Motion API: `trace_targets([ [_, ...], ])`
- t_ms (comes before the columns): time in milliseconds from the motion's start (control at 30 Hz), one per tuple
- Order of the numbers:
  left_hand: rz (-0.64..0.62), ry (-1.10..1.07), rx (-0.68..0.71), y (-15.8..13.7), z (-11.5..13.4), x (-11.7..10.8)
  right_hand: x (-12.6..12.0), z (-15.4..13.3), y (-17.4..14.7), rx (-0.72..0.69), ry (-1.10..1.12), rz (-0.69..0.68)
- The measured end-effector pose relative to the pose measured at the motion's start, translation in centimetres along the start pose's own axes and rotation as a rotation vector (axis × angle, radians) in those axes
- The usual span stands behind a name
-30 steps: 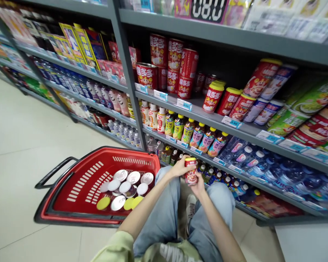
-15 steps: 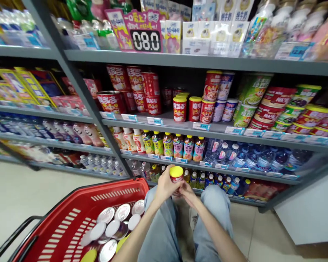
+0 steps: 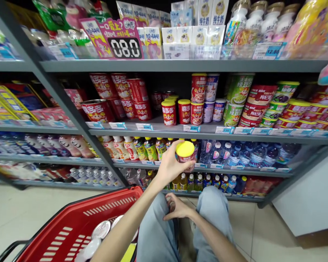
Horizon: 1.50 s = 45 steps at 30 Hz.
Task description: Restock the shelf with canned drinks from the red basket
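A red can with a yellow lid (image 3: pixel 185 150) is gripped in my left hand (image 3: pixel 170 163), raised in front of the bottle shelf. Lower down, my right hand (image 3: pixel 177 208) is empty, its fingers curved and apart near my left knee. Straight ahead, similar red cans with yellow lids (image 3: pixel 169 113) stand on the middle shelf, some stacked in twos. To my left sits a red shopping basket (image 3: pixel 98 205), holding several cans with silver, white and yellow tops (image 3: pixel 101 230); my left forearm hides part of them.
Larger red cans (image 3: pixel 97 111) stand left of the small ones, green cans (image 3: pixel 240 89) to the right. Drink bottles (image 3: pixel 150 148) line the shelf below. A price sign (image 3: pixel 125 48) fronts milk cartons above. A white panel (image 3: pixel 308 196) is at the right.
My left hand has lifted the can up and forward, toward the shelves. My right hand has let go of it and dropped lower. The view has shifted slightly right.
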State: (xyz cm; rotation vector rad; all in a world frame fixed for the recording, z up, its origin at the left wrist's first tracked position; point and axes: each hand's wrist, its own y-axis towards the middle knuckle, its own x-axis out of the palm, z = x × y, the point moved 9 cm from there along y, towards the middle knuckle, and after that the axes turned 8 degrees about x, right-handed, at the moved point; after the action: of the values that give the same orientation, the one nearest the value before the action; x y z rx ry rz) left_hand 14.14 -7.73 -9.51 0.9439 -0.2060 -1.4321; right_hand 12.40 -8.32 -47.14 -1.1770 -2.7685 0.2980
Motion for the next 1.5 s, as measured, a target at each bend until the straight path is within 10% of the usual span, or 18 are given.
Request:
trace_targets([
  [433,0.191,-0.024,0.370,8.5,6.1,-1.1,-0.1,0.5,0.4,-0.014,-0.006,0.001],
  [767,0.205,0.167,0.607,14.2,5.5,1.1,-0.2,0.1,0.1,-0.073,0.053,0.006],
  [1500,-0.042,0.273,0.305,18.4,0.3,3.8,-0.1,0.1,0.3,-0.017,0.048,0.000],
])
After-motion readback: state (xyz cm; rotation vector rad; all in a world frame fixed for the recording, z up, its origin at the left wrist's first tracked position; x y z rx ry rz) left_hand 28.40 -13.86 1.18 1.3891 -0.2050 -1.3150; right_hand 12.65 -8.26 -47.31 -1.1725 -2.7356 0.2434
